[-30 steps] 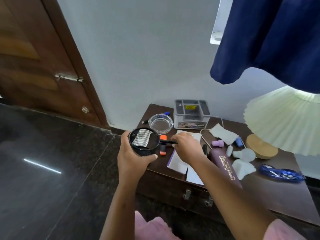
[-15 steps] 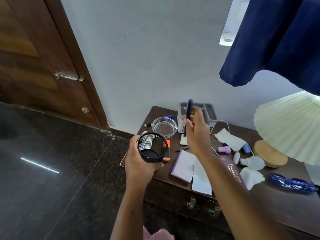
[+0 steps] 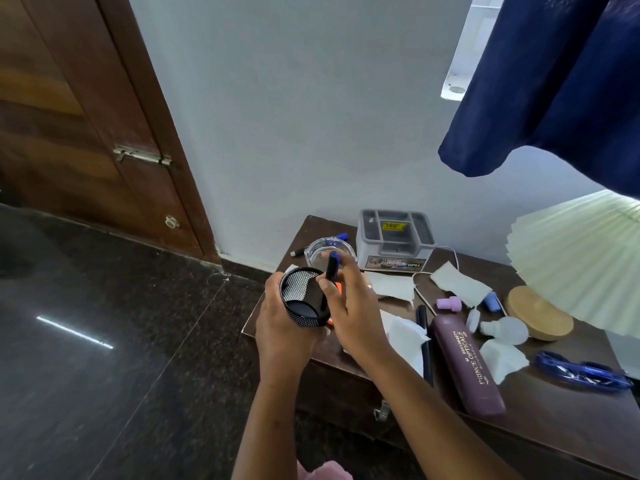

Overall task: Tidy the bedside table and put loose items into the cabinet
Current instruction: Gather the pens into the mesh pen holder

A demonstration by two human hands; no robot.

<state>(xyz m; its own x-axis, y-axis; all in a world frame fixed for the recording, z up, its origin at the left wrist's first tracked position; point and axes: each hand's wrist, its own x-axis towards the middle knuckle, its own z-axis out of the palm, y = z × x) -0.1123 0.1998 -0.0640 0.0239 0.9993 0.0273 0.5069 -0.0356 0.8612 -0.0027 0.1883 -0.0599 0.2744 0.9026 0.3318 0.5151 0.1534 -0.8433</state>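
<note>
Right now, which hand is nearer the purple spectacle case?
Right. The right hand, pinching a pen, is left of the spectacle case; the left hand, holding the mesh cup, is farther left.

Obs: pen cup [image 3: 301, 296] black metal mesh, matt; bedside table [image 3: 561, 403] dark wood, semi-gloss; ashtray [image 3: 318, 251] clear glass, glossy; organiser [image 3: 396, 249] grey plastic, smooth; floor [image 3: 104, 341] polished stone, glossy.

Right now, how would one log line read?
left hand holds cup | right hand pinches pen at cup rim | table cluttered
</note>
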